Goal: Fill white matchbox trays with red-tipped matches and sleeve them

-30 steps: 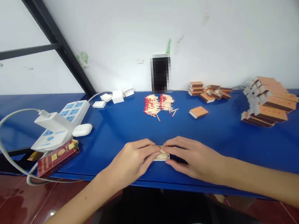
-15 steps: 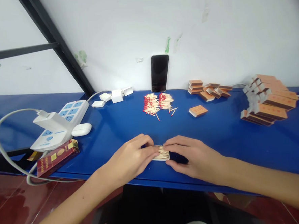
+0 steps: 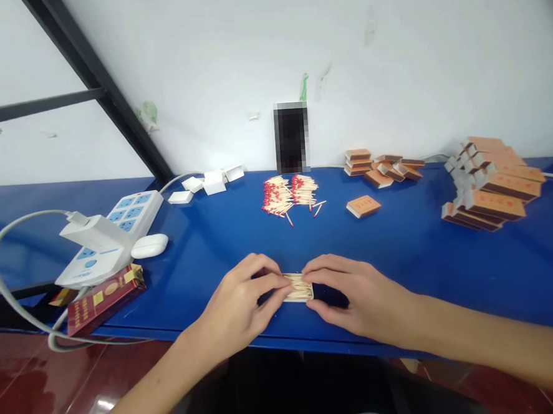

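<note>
A small white tray of matchsticks (image 3: 299, 288) lies near the front edge of the blue table, between my hands. My left hand (image 3: 249, 296) grips its left end, fingertips over the sticks. The right end is between the thumb and fingers of my right hand (image 3: 351, 290). Beyond them lie two heaps of red-tipped matches, a left one (image 3: 276, 196) and a right one (image 3: 304, 189), with a few loose sticks in front. An orange matchbox (image 3: 363, 206) lies to the right of the heaps.
White empty trays (image 3: 214, 181) sit at the back left, small matchboxes (image 3: 391, 169) at the back right, and a large matchbox pile (image 3: 495, 184) far right. A dark phone (image 3: 291, 137) leans on the wall. At left are a power strip (image 3: 136, 209), white case (image 3: 149, 246) and red box (image 3: 105, 299).
The view has shifted slightly. My left fingers have bent and drawn a little apart at the tray's left end, while my right hand has hardly moved.
</note>
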A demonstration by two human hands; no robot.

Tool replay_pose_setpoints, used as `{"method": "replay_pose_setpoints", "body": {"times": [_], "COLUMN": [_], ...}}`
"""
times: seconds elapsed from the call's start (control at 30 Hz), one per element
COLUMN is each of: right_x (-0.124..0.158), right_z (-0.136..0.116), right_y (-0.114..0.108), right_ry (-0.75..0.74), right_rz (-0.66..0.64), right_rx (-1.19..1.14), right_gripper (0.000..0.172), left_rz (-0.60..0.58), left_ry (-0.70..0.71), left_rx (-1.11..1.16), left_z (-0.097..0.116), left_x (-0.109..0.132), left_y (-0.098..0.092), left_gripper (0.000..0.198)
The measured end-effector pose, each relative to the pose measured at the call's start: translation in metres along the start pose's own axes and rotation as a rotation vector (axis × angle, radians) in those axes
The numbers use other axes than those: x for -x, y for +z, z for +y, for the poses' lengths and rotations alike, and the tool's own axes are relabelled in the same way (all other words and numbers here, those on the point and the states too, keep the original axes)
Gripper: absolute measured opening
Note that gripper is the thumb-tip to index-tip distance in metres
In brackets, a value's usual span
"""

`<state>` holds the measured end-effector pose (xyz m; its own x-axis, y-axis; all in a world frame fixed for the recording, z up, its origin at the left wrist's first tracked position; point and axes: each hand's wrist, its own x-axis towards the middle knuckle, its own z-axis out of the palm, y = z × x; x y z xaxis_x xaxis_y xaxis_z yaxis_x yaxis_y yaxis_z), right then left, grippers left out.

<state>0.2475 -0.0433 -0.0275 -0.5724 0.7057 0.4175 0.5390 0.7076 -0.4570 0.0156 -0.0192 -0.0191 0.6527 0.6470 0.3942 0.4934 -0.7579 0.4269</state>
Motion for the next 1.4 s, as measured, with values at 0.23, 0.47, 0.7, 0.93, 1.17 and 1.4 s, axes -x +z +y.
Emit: {"method": "replay_pose_setpoints", "body": {"times": [0.23, 0.47, 0.7, 0.93, 1.17, 1.4], "right_x": [-0.001, 0.019, 0.033, 0.018, 0.009, 0.013], "right_z": [0.019, 0.121, 0.025, 0.015, 0.017, 0.008], "right_y": [-0.031, -0.080, -0.044, -0.037, -0.049, -0.035], "right_ry": [-0.047, 0.177, 0.129, 0.214, 0.172, 0.147], "right_rz": [-0.017, -0.092, -0.202, -0.186, -0.326, -0.271], "right_rx": [0.261, 0.700, 0.319, 0.091, -0.107, -0.127], "right_gripper": [0.034, 0.046, 0.034, 0.036, 0.035, 0.033], "left_rz": [-0.043, -0.096, -0.039, -0.085, -0.172, -0.093], "left_ry": [-0.176, -0.017, -0.002, -0.036, -0.099, -0.140], "left_rx": [0.167, -0.048, -0.137, -0.046, 0.119, 0.200], "left_z": [0.007, 0.006, 0.012, 0.017, 0.024, 0.027], "left_x": [0.008, 0.020, 0.012, 0.008, 0.005, 0.005], "left_y": [-0.007, -0.002, 0.005, 0.004, 0.003, 0.011], "left_gripper": [0.022, 0.031, 0.026, 0.026, 0.028, 0.048]}}
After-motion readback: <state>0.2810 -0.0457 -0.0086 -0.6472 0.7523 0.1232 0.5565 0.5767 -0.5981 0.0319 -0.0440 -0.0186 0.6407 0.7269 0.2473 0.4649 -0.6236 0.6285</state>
